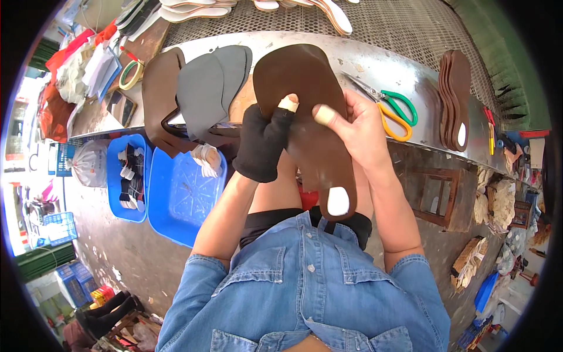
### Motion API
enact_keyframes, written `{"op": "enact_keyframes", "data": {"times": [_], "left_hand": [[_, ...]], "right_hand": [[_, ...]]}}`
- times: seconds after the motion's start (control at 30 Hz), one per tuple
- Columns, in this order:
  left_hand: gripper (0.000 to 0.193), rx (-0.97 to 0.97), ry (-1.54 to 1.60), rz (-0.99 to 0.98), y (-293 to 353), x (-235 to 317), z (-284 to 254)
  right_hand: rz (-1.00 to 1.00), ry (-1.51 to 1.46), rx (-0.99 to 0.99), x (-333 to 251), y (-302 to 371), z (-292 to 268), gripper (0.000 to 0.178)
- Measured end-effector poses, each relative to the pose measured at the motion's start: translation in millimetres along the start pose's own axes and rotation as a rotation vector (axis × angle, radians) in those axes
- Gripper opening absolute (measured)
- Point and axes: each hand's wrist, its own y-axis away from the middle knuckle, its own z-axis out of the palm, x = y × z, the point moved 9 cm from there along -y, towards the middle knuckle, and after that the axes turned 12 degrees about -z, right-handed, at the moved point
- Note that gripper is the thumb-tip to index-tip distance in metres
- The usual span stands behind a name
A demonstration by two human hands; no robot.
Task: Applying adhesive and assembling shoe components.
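While the metal workbench (pixel 375 64) fills the upper half of the view, a brown shoe insole (pixel 311 117) is held above its near edge, over the lap of a person in a denim shirt (pixel 305 287). The insole is gripped by both hands: the left hand (pixel 264 146), covered by a black fingerless glove, is closed on its left edge with a taped thumb pressed on the upper face, and the bare right hand (pixel 358 126) is closed on its right edge, a taped fingertip likewise laid on the face. A white patch (pixel 338 201) is seen at the heel end, pointing toward the body. A slip is judged possible, since the insole is pinched only at its middle and a bend or twist could crease it or loosen the patch. Flat brown and grey sole pieces (pixel 199 88) are laid on the bench to the left, a stack of brown insoles (pixel 456 97) to the right, and scissors (pixel 393 111) with green and yellow handles just beside the right hand, near enough to be knocked. Below the bench, a larger blue tray (pixel 182 199) is seen almost empty, with a few pale pieces at its upper rim, while the smaller blue tray (pixel 126 176) beside it holds black and white small parts. A roll of tape (pixel 131 74) lies at the far left.
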Motion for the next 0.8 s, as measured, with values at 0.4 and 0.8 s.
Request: {"op": "enact_keyframes", "data": {"times": [0.4,0.8], "left_hand": [[0.031,0.166,-0.376,0.027,-18.1,13.2,-10.3],[0.032,-0.402,-0.324,-0.095,14.9,-16.5,51.4]], "right_hand": [[-0.407,1.176,-0.191,-56.1,30.3,42.1,0.053],[0.015,-0.479,0.266,17.1,-0.9,-45.6,0.038]]}}
